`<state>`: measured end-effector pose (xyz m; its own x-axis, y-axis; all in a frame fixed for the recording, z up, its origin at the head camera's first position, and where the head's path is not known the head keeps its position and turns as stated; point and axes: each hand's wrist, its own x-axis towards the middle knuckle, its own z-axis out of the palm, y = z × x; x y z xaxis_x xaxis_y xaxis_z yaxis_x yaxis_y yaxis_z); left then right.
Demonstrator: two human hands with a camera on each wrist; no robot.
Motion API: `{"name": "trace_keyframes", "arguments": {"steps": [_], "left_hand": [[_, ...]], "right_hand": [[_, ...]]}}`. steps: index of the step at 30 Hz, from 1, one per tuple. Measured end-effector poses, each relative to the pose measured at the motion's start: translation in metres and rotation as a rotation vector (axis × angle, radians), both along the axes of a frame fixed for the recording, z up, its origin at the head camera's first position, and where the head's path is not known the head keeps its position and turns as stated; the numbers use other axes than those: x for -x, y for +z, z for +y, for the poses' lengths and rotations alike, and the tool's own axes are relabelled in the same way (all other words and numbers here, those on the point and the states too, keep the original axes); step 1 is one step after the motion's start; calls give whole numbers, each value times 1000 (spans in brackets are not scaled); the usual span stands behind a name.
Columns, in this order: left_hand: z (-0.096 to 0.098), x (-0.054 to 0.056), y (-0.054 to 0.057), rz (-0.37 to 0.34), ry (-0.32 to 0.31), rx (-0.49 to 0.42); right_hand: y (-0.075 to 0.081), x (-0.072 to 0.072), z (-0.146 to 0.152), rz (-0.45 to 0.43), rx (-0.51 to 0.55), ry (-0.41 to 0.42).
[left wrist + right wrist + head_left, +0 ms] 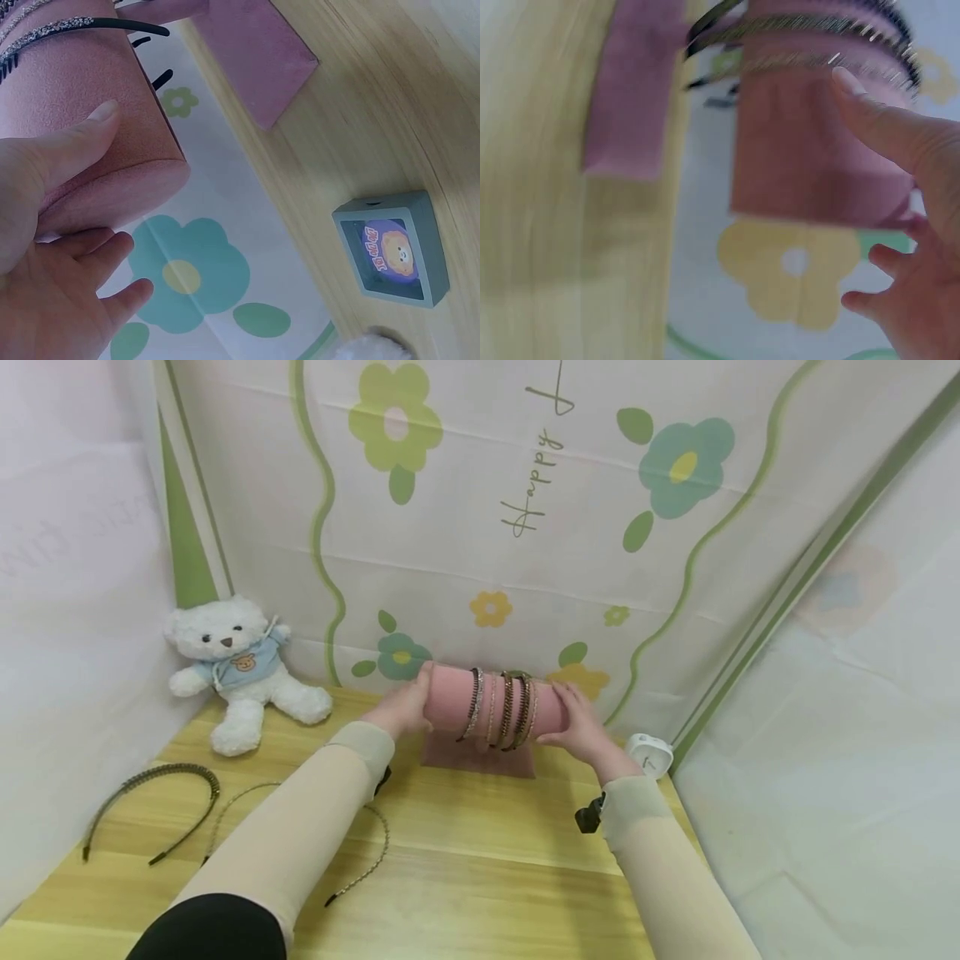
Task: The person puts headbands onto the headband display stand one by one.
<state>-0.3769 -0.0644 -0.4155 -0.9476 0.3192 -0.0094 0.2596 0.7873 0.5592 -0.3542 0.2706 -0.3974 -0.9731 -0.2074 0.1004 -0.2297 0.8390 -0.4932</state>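
Observation:
A pink headband stand (450,697), a horizontal padded cylinder on a flat pink base (480,764), stands at the back of the table. Several headbands circle its middle, among them a silver glittery headband (475,702) and a dark brown beaded headband (507,710). My left hand (405,708) holds the cylinder's left end, its thumb lying along the padding in the left wrist view. At the opposite end my right hand (585,731) grips the cylinder, thumb in front; its other fingers are partly hidden behind in the right wrist view, which is blurred.
A white teddy bear (247,668) sits at the back left. Near it lie a dark braided headband (172,768) and a thin headband (384,843), partly under my left forearm. A white device (649,756) stands at right, and a grey-green frame (436,255) shows in the left wrist view.

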Motion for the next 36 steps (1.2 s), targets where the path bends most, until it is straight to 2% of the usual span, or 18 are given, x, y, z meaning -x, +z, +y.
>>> {"name": "trace_keyframes", "arguments": {"steps": [5,10,13,15,18,23,25,27,31,34,36], "left_hand": [[-2,0,-1,11,-11,-12],[-8,0,-2,12,-21,-44],[-18,-6,-4,-6,-48,-97],[-28,-14,-10,-49,-58,-103],[-48,-33,-24,-79,-89,-43],[-80,-56,-47,-62,-174,68],[-88,-62,-53,-84,-181,92],[-93,-68,-60,-102,-173,117],[-100,-77,-75,-167,-128,107],[-103,-83,-85,-221,-98,60],[-105,-86,-89,-213,-106,32]], "right_hand": [[-13,6,10,-63,62,-30],[-14,7,9,-105,112,-12],[-13,7,8,-103,111,-19],[-13,6,8,-101,107,-24],[-14,6,11,-104,108,-31],[-16,4,16,-116,112,-36],[-16,4,17,-121,110,-40],[-16,3,17,-119,109,-45],[-19,5,16,-108,121,-47],[-22,6,13,-95,130,-42],[-25,7,10,-87,131,-42]]}}
